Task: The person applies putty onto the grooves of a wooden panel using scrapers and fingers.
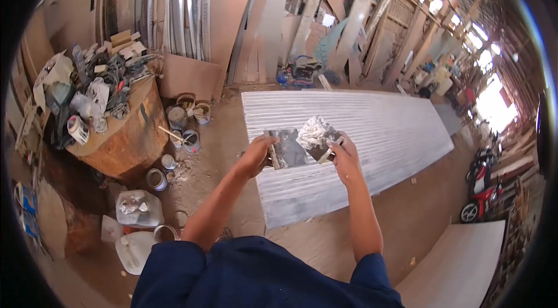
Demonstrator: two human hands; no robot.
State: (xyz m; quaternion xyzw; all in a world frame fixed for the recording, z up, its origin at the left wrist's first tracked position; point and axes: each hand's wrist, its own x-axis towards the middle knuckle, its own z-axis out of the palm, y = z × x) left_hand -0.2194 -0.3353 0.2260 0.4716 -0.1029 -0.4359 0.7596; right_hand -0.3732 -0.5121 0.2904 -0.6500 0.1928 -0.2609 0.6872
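My left hand [256, 156] is closed around the edge of a flat, dark, smeared putty scraper [287, 150]. In my right hand [346, 160] is a second putty scraper [317, 151], gripped by its near edge. A heap of white putty [314, 131] sits on this second scraper. The two blades meet or overlap in front of me; whether they touch, I cannot tell. Both are held above a long ribbed panel [395, 133], coated whitish grey, that lies below my hands and stretches off to the right.
At left, a big wooden block [125, 139] carries piled tools and cables. Open paint cans [190, 140] and plastic jerrycans [138, 209] stand on the floor beside it. Boards [232, 11] lean along the back wall. A red motorcycle [482, 194] is at right, near a pale sheet [465, 255].
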